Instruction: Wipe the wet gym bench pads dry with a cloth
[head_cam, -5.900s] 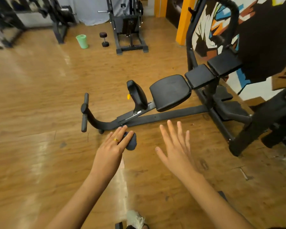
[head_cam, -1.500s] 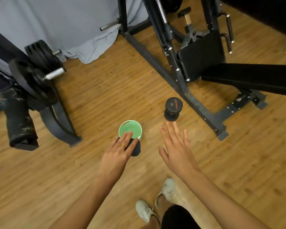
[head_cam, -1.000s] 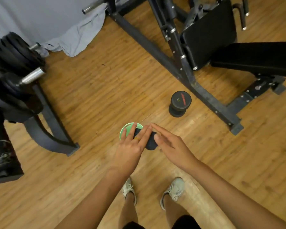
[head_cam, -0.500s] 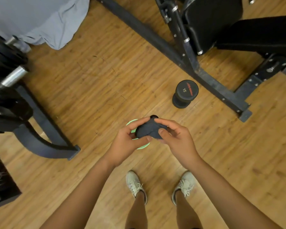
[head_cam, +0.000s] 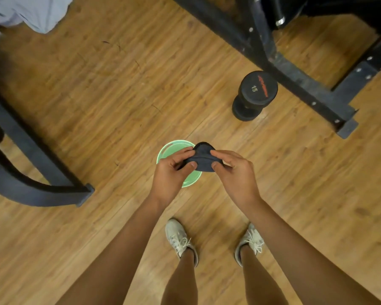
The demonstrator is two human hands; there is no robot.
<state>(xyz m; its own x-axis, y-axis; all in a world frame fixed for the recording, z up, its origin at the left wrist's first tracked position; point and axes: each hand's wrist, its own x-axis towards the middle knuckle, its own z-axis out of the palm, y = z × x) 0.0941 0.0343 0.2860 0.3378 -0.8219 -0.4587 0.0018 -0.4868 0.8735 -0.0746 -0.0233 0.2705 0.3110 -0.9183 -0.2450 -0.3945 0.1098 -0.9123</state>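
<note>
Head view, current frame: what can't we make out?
1. Inside of the green bucket: hidden by the left hand, the right hand and the cloth; contents unknown.
2. The cloth: bunched between both hands; wet or dry unclear.
3. The bench pads: mostly cut off by the top edge; wetness unreadable.
4. The dumbbell: red lettering too blurred to read.

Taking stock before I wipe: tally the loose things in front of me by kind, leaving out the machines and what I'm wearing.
cloth: 1
bucket: 1
dumbbell: 1
Total: 3
</note>
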